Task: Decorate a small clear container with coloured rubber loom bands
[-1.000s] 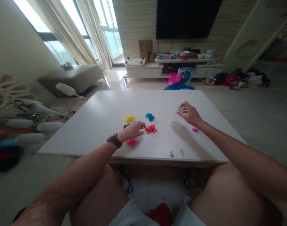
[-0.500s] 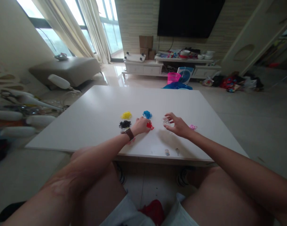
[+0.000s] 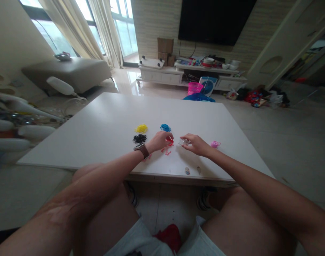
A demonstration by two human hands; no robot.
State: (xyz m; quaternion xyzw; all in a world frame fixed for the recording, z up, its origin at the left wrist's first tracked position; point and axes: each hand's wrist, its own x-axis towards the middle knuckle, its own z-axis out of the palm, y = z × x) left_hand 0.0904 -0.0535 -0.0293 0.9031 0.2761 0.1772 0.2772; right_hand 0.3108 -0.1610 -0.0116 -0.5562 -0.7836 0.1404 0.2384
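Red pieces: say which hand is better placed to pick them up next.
Probably the left: the left hand is right at the red pieces, while the right hand, farther off, holds a small clear object.

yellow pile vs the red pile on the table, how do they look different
The yellow pile lies in full view, while the red pile is partly hidden by the left hand.
The yellow pile is fairly compact; the red pile has loose pieces straying toward the person.
The yellow pile sits farther left and farther from the person than the red pile.
Both are small pieces on the white table.
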